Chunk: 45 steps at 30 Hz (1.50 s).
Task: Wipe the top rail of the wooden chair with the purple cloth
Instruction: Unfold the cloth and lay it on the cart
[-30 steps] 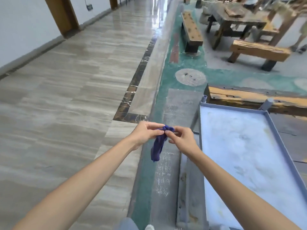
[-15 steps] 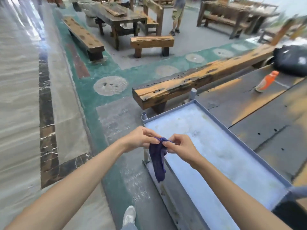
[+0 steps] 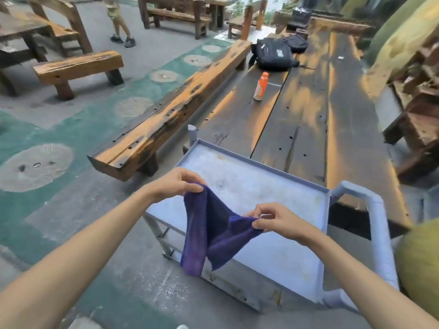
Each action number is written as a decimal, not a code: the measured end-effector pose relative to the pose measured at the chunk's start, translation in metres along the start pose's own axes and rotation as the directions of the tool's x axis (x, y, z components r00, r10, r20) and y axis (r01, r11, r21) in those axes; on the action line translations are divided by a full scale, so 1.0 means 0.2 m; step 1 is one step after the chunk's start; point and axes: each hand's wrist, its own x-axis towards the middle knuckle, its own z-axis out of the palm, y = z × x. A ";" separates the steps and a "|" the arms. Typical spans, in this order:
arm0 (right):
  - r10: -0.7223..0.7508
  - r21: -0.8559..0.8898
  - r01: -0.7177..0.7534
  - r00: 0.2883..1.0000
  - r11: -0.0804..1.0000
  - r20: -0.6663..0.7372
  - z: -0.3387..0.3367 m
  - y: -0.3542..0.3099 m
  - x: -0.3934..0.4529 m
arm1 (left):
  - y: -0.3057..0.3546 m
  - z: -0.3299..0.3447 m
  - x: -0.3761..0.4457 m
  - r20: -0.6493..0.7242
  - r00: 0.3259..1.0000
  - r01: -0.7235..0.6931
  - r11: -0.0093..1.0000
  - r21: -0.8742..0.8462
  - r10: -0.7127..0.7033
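The purple cloth [image 3: 209,231] hangs spread between both hands, above the near left edge of a grey cart tray. My left hand [image 3: 177,182] pinches its upper left corner. Lower and to the right, my right hand [image 3: 273,220] pinches another corner. The cloth's folds droop below the tray's edge. A wooden chair with a tall back [image 3: 251,16] stands far off at the head of the long table; another wooden seat with a backrest [image 3: 61,17] is at the far left.
The grey cart tray [image 3: 297,184] with a tubular handle [image 3: 377,222] stands directly in front. Beyond it runs a long dark wooden table [image 3: 308,110] with an orange bottle [image 3: 260,86] and black bags [image 3: 273,54]. A long bench [image 3: 171,110] lies left; a person's legs [image 3: 120,24] are farther back.
The view has swung right, from the tiled floor to the table and cart. My hands have pulled apart, and the bunched cloth is now spread out between them.
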 end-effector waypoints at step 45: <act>0.559 0.388 -0.409 0.508 0.826 -0.655 -0.37 0.76 0.31 | -0.43 -0.09 1.21 0.016 1.000 -0.008 0.895 0.447 0.000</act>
